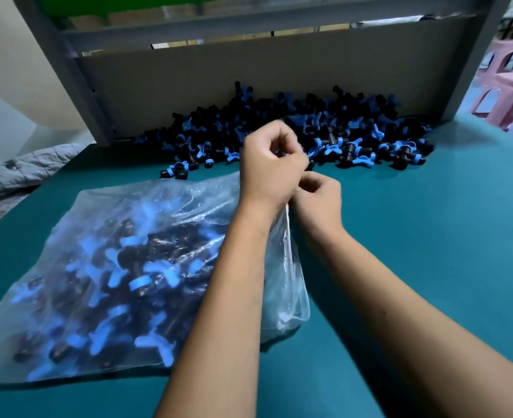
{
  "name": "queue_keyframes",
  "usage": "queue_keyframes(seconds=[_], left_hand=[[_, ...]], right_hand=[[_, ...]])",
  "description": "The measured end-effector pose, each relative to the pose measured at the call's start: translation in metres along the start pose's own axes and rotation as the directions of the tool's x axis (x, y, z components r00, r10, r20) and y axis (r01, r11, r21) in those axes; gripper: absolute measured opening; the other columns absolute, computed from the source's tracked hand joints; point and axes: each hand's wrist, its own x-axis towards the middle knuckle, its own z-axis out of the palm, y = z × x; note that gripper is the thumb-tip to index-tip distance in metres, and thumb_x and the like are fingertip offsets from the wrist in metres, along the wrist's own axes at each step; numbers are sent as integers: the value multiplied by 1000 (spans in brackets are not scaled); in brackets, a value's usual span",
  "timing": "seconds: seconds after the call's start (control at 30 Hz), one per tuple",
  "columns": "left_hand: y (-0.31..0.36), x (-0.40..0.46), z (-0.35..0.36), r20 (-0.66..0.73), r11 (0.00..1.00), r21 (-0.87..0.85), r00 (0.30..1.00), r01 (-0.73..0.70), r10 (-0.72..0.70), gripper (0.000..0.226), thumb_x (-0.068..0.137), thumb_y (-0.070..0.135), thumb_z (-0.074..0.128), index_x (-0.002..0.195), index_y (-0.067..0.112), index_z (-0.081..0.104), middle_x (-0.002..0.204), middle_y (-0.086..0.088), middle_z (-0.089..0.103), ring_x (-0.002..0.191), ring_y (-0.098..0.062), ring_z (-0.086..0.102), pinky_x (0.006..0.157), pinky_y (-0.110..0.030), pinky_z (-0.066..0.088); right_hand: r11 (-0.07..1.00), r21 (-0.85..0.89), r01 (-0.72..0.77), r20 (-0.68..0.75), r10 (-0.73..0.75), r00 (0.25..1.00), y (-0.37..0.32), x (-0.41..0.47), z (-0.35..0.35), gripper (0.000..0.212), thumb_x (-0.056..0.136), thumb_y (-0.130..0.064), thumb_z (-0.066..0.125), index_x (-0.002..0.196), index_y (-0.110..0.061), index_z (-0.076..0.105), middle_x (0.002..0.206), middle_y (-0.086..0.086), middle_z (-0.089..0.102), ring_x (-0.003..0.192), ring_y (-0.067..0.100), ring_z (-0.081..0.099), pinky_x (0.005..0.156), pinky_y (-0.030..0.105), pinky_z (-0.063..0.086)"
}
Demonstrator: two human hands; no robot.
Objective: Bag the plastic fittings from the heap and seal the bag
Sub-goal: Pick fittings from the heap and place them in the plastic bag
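A clear plastic bag full of black and blue plastic fittings lies on the teal table, at centre left. Its mouth edge runs along the right side, as a white strip. My left hand pinches the far end of that edge, fingers closed. Just to the right and slightly nearer, my right hand is closed on the same edge. Behind both hands a heap of black and blue fittings is piled against a cardboard panel.
A cardboard panel in a grey metal frame stands at the back of the teal table. A grey quilted cloth lies off the left edge. Pink plastic stools stand at the far right.
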Motion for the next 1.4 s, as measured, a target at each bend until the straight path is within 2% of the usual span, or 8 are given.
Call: queue_keyframes(seconds=[0.1, 0.2, 0.43, 0.7, 0.77, 0.87, 1.03, 1.4], left_hand=[[-39, -7, 0, -26, 925, 324, 979, 199, -202, 28, 68, -8, 54, 57, 18, 53, 60, 4, 56, 64, -18, 51, 62, -26, 38], [-62, -20, -4, -47, 717, 632, 938, 295, -345, 17, 67, 4, 50, 62, 18, 59, 68, 6, 64, 70, -22, 60, 57, -25, 38], [-63, -21, -5, -91, 692, 648, 934, 318, -344, 20, 65, 2, 49, 67, 17, 62, 72, 7, 65, 68, -17, 60, 52, -23, 35], [-62, -18, -2, -138, 805, 482, 937, 346, -320, 13, 73, 8, 60, 71, 21, 60, 70, 10, 63, 61, -9, 56, 47, -15, 37], [-62, -16, 0, -110, 845, 420, 943, 331, -315, 15, 77, 10, 63, 78, 25, 60, 78, 10, 66, 59, -10, 61, 48, -10, 39], [-66, -17, 4, -48, 853, 365, 922, 373, -383, 23, 84, 18, 71, 100, 31, 61, 105, 4, 66, 47, -8, 67, 61, -30, 59], [-69, -24, 7, 25, 892, 145, 899, 429, -437, 18, 90, 7, 76, 95, 23, 71, 88, -1, 70, 58, -15, 72, 86, -46, 63], [-62, -28, 1, 143, 891, -37, 885, 452, -443, 19, 79, -8, 82, 89, 4, 72, 78, -9, 77, 67, -16, 74, 66, -21, 59]], right_hand=[[899, -436, 38, -8, -46, 999, 16, 20, -14, 19, 93, -16, 61, 108, -9, 70, 97, 6, 66, 99, 28, 63, 88, 37, 50], [605, -774, 186, 176, -77, 981, 24, 36, -7, 39, 95, -22, 58, 135, -20, 55, 134, 15, 48, 124, 37, 42, 90, 42, 44], [345, -916, 206, 226, 20, 974, 31, 72, 2, 39, 100, -30, 51, 139, -28, 49, 144, 10, 37, 133, 37, 29, 103, 54, 32], [652, -710, 268, 152, -229, 961, 40, 48, -40, 19, 85, -15, 70, 103, -22, 73, 100, 2, 70, 100, 21, 63, 85, 33, 50], [812, -534, 236, 67, -237, 969, 41, 38, -57, 12, 85, -16, 71, 95, -23, 74, 78, -10, 69, 73, -2, 61, 72, 20, 47], [992, -87, 94, -18, -96, 995, 42, 26, -80, 9, 96, -14, 63, 93, -20, 69, 74, 1, 69, 64, 8, 60, 64, 23, 46], [915, 385, -119, 111, 81, 990, 41, 14, -93, 10, 100, -6, 56, 95, -11, 62, 83, 8, 67, 73, 13, 71, 63, 22, 50], [985, 156, 72, 171, -99, 980, 46, 11, -92, 7, 91, -21, 75, 86, -15, 76, 70, -3, 68, 59, 8, 51, 58, 18, 44]])
